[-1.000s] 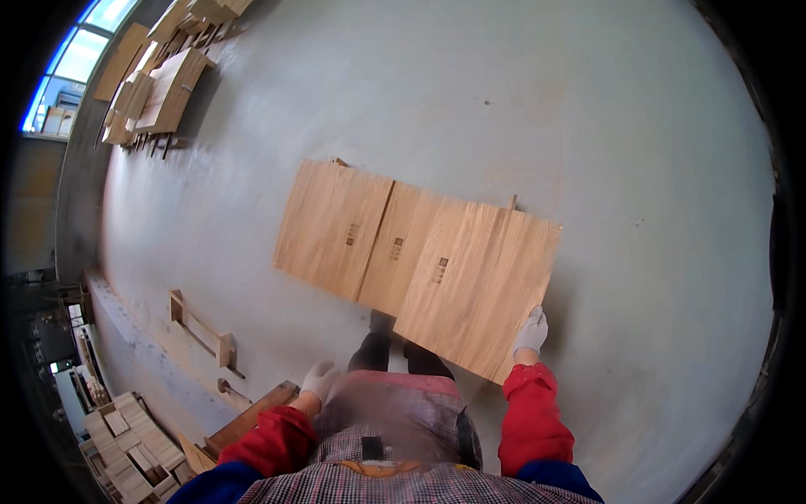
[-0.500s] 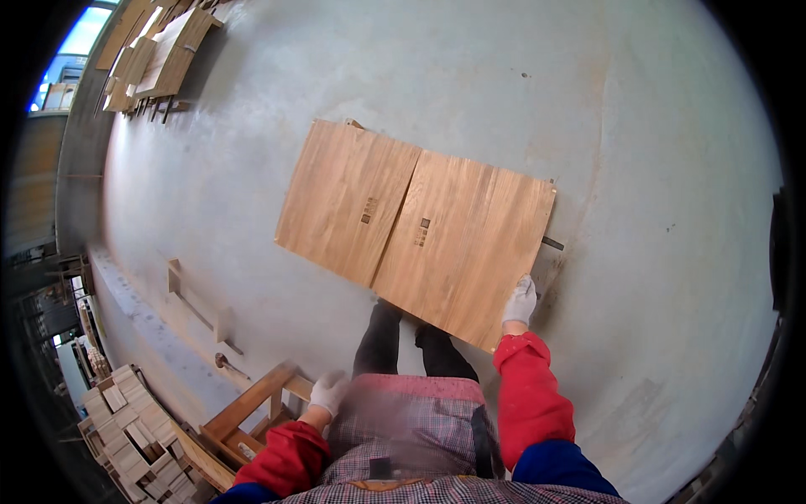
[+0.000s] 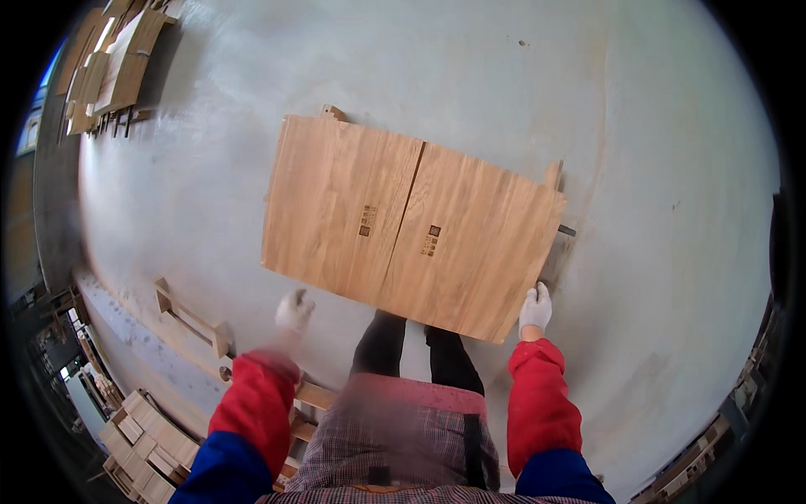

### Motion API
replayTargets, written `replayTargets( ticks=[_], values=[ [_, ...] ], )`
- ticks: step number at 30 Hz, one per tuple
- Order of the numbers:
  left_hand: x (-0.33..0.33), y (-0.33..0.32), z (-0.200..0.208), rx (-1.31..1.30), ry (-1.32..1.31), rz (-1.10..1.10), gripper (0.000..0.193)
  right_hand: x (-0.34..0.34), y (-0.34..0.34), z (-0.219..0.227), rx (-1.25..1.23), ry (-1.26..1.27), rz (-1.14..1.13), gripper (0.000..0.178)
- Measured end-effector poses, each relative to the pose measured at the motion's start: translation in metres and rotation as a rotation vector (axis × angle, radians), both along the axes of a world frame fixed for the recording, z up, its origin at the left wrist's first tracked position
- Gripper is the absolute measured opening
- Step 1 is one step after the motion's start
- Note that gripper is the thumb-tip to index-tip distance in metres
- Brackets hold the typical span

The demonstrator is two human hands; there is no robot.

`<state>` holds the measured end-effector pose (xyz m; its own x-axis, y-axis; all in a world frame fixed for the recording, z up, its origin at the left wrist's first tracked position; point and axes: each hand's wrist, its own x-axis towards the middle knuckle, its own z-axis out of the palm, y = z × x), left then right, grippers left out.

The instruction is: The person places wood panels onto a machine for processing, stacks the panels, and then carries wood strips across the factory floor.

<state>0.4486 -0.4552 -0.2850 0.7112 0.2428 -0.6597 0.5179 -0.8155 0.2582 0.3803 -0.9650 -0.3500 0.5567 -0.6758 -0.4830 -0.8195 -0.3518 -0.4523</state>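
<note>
Two flat wooden panels lie side by side in front of me, the left panel [image 3: 327, 193] and the right panel [image 3: 478, 252], with a narrow dark seam between them. Each carries small dark markings near the seam. My right hand [image 3: 536, 307], in a white glove, grips the right panel's edge close to its near right corner. Off the left panel's near edge, my left hand [image 3: 295, 312] hovers in a white glove. It is slightly blurred, with fingers loosely bent and nothing visible in them. Wooden support ends [image 3: 333, 112] poke out beneath the panels.
A wooden frame [image 3: 315, 395] stands close by my left side, partly behind my arm. A low wooden rack piece [image 3: 191, 317] is on the floor at left. Stacked boards [image 3: 126, 63] stand far left, and more wood pieces [image 3: 151, 445] are piled at lower left.
My left hand has moved forward from beside the wooden frame toward the left panel. My right hand stays at the right panel's edge. The view has shifted slightly.
</note>
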Motion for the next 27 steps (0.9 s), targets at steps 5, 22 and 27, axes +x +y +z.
replayTargets(
  ticks=[5,22,27],
  values=[
    [0.159,0.039,-0.061,0.333,-0.277,-0.021,0.065,0.011,0.007,-0.024,0.328,-0.244,-0.332,0.039],
    [0.272,0.044,-0.097,0.029,-0.053,0.189,0.077,0.055,0.027,-0.009,0.288,-0.068,-0.408,0.034],
    [0.27,0.046,-0.101,0.04,-0.073,0.204,0.077,0.046,0.018,-0.017,0.334,0.007,-0.4,0.038]
  ],
)
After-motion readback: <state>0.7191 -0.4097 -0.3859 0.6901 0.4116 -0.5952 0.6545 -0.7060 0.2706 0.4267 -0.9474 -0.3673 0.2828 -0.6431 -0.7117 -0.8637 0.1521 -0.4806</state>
